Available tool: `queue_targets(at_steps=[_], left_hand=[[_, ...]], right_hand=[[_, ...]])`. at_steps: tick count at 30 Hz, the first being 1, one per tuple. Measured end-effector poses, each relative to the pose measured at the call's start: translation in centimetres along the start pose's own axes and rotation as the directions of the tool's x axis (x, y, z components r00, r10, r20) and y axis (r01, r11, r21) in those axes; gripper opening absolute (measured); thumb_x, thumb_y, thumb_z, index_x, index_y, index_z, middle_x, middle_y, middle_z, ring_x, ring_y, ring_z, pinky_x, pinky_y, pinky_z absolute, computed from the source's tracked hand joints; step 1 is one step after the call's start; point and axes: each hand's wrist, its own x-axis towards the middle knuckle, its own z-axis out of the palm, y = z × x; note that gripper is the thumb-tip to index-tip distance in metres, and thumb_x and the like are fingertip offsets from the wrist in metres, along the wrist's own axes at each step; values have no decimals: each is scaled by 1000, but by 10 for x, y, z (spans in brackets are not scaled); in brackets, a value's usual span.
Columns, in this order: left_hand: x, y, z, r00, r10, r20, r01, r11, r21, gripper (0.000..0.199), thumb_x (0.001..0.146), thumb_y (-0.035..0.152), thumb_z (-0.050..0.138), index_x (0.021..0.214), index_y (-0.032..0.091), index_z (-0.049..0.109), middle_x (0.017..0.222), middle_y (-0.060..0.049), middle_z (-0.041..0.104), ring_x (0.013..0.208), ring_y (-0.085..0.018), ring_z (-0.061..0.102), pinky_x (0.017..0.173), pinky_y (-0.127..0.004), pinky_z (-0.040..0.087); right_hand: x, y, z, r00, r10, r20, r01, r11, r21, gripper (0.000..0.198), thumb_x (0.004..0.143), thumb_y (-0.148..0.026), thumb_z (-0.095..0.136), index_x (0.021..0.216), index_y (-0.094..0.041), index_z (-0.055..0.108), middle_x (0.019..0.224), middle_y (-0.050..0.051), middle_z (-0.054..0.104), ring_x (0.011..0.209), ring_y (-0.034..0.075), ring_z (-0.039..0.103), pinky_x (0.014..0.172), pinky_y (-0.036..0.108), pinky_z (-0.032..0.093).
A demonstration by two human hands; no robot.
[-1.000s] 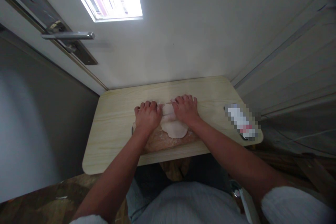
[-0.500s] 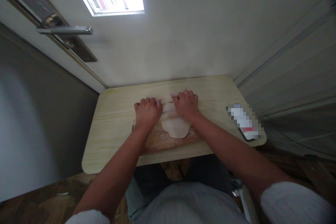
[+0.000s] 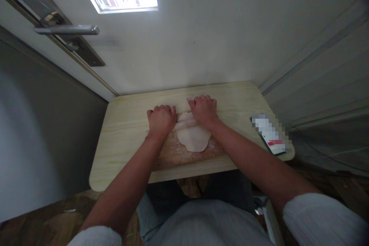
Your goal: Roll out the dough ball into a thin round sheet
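A flattened sheet of pale dough [image 3: 195,140] lies on a floured wooden board [image 3: 174,154]. Across its far part runs a rolling pin [image 3: 185,123], whose middle shows between my hands. My left hand [image 3: 162,119] is closed round the pin's left end, knuckles up. At the right end, my right hand [image 3: 204,110] grips the pin in the same way, its thumb whitened, apparently with flour. Both hands hide the pin's ends and part of the board's far edge.
The board rests on a small light wooden table [image 3: 121,138] against a white door with a metal handle [image 3: 67,30]. A phone [image 3: 269,134], its screen pixelated, lies at the table's right edge. A cable [image 3: 323,154] runs beyond it.
The view has tilted slightly. Both hands keep their grip on the rolling pin and sit in nearly the same place; the dough's outline looks about the same.
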Motion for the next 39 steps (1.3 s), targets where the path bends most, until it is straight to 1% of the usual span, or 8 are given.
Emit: queue_targets(at_steps=[7, 14, 18, 21, 24, 27, 33, 39], left_hand=[[-9, 2, -4, 1000, 22, -4, -22, 1000, -7, 55, 102, 43, 23, 103, 15, 70, 104, -17, 71, 104, -32, 61, 91, -48, 38], [-33, 13, -13, 998, 7, -56, -7, 1000, -1, 49, 102, 46, 27, 107, 19, 68, 110, -15, 69, 109, -32, 58, 95, -49, 37], [-48, 22, -10, 998, -6, -56, 4, 1000, -28, 45, 102, 46, 29, 113, 21, 64, 116, -13, 67, 110, -30, 57, 94, -46, 38], [-54, 27, -5, 998, -16, -62, 12, 998, -56, 44, 102, 45, 28, 121, 22, 60, 122, -13, 65, 114, -30, 56, 97, -47, 38], [-53, 28, 0, 997, -18, -80, 12, 997, -79, 45, 102, 43, 28, 130, 21, 56, 129, -13, 63, 119, -31, 54, 102, -50, 35], [-48, 26, 3, 998, -20, -65, 14, 996, -84, 45, 102, 41, 29, 130, 20, 56, 128, -14, 63, 120, -32, 54, 105, -54, 32], [-39, 21, 5, 1000, -3, -24, 3, 1000, -25, 45, 100, 40, 28, 115, 17, 64, 119, -16, 65, 114, -34, 55, 98, -53, 37], [-31, 19, 5, 1000, 6, -27, -6, 1000, -5, 46, 100, 40, 26, 112, 18, 64, 117, -15, 65, 112, -33, 55, 94, -51, 39]], right_hand=[[-12, 1, -3, 996, -59, -60, 59, 998, -7, 56, 104, -49, 28, 95, -14, 72, 103, 15, 70, 101, 28, 56, 88, 42, 33], [-30, 7, -6, 984, -98, -149, 92, 995, -47, 54, 104, -48, 28, 95, -17, 71, 101, 13, 70, 100, 27, 53, 92, 44, 28], [-44, 5, -10, 984, -79, -159, 71, 996, -52, 53, 105, -46, 27, 95, -17, 70, 102, 12, 69, 101, 27, 53, 92, 43, 27], [-55, 2, -12, 981, -128, -147, 123, 991, -45, 45, 105, -42, 29, 102, -18, 67, 107, 11, 68, 103, 27, 52, 92, 42, 27], [-60, 1, -11, 981, -169, -97, 168, 986, -19, 38, 104, -38, 34, 114, -19, 64, 115, 12, 66, 108, 26, 50, 93, 41, 26], [-57, 3, -7, 986, -156, -57, 156, 988, -6, 40, 103, -40, 34, 120, -19, 63, 118, 12, 66, 111, 27, 49, 95, 42, 26], [-45, 8, 1, 994, -101, -35, 99, 994, -54, 49, 104, -41, 29, 103, -17, 71, 111, 15, 66, 108, 29, 51, 95, 45, 28], [-38, 3, -3, 994, -102, -28, 100, 992, -79, 51, 104, -41, 26, 105, -15, 70, 114, 16, 65, 110, 31, 51, 94, 46, 31]])
